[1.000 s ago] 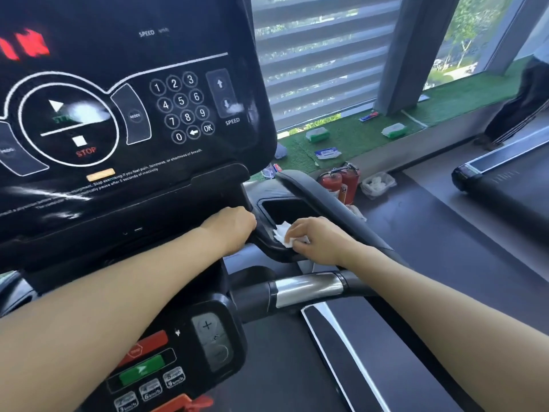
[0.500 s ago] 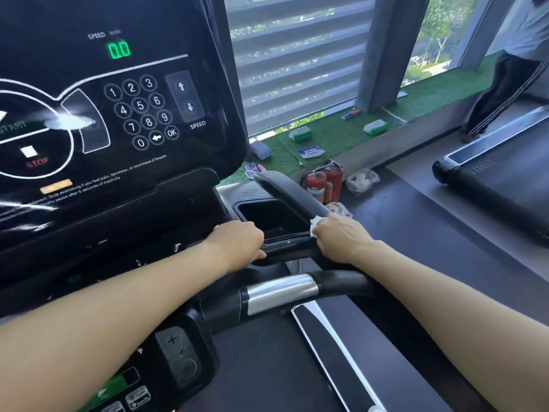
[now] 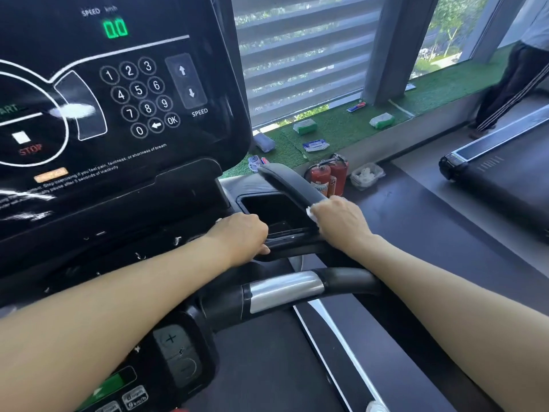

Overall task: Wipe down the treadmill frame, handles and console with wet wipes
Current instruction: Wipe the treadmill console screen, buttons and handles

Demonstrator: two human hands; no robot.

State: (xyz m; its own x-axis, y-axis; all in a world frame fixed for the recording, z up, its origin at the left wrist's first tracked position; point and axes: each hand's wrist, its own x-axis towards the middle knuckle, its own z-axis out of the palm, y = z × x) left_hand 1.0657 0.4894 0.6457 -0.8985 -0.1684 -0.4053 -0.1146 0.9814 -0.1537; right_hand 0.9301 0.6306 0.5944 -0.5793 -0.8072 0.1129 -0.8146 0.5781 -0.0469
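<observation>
On the black side rail (image 3: 285,182) of the treadmill, beside the cup tray (image 3: 267,209), the right hand (image 3: 341,221) presses a white wet wipe (image 3: 310,214); its fingers curl over the wipe and the rail, so only a small corner of the wipe shows at the knuckles. The right forearm stretches in from the lower right, wrist slightly bent. The left hand (image 3: 240,239) lies knuckles up on the near edge of the tray, fingers curled round that edge and gripping it, its forearm crossing from the lower left. Below both hands runs a handlebar (image 3: 285,289) with a shiny metal sleeve. Up to the left stands the console (image 3: 118,93), its number pad lit and a green speed readout showing 0.0. Past the rail, two red fire extinguishers (image 3: 326,175) stand on the dark floor near a clear plastic box (image 3: 367,173). A green turf ledge (image 3: 341,129) under the shuttered window carries several wipe packs (image 3: 315,146). Far right, a second treadmill (image 3: 490,171) bears another person's legs (image 3: 511,87).
</observation>
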